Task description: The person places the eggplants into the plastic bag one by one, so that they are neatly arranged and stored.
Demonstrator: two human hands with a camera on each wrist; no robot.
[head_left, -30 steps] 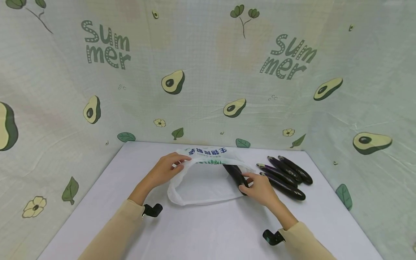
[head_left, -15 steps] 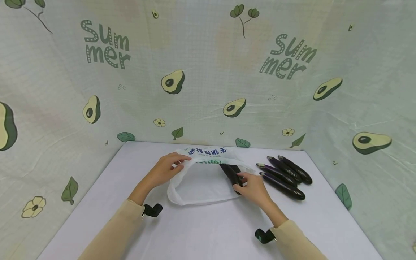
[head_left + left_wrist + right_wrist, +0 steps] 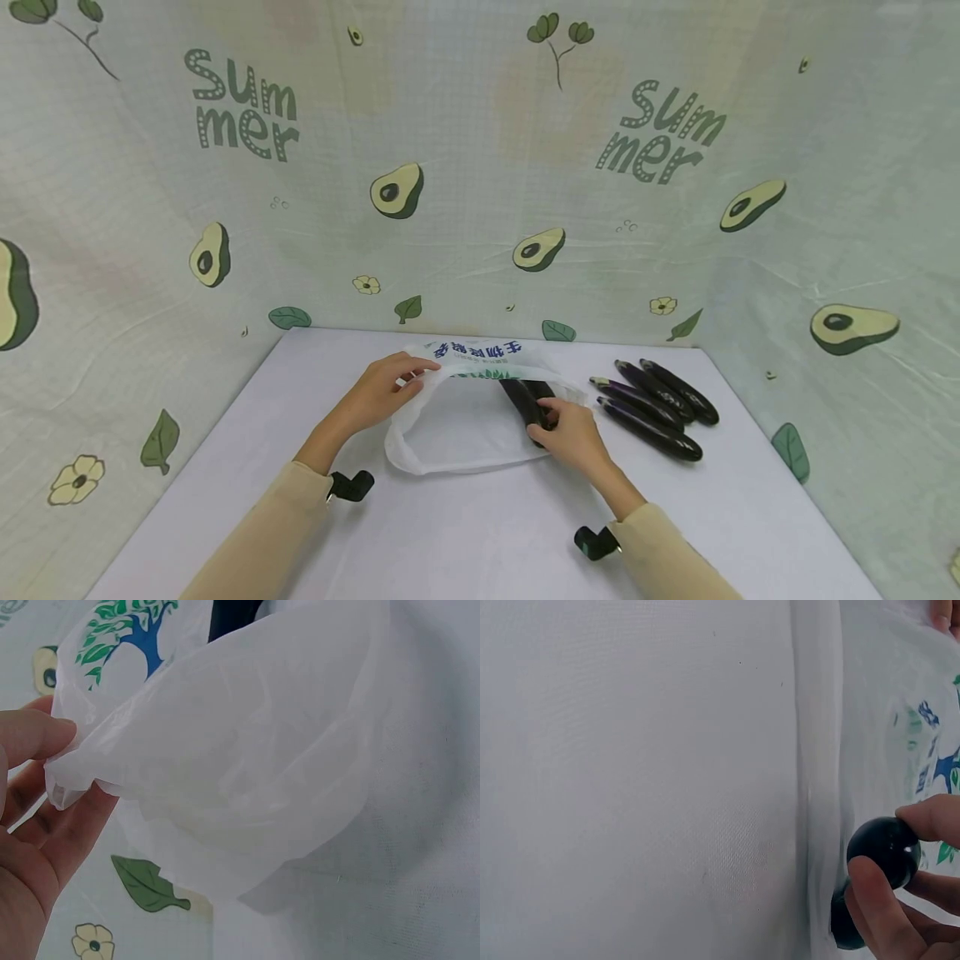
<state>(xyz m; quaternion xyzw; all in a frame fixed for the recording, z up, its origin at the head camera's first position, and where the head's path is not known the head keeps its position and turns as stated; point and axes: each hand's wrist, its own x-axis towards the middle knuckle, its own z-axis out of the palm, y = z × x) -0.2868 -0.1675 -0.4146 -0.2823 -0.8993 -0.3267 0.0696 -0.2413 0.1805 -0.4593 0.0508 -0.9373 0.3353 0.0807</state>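
Now the left hand (image 3: pixel 390 385) pinches the white bag (image 3: pixel 457 429) at its rim while the right hand (image 3: pixel 573 433), fingers curled round a dark eggplant (image 3: pixel 522 403), holds it in the mouth beside a second eggplant (image 3: pixel 844 927).

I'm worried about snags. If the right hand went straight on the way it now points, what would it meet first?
Beyond the eggplant that the right hand grips, probably the inside of the white bag; depth is unclear, so I can't say exactly where.
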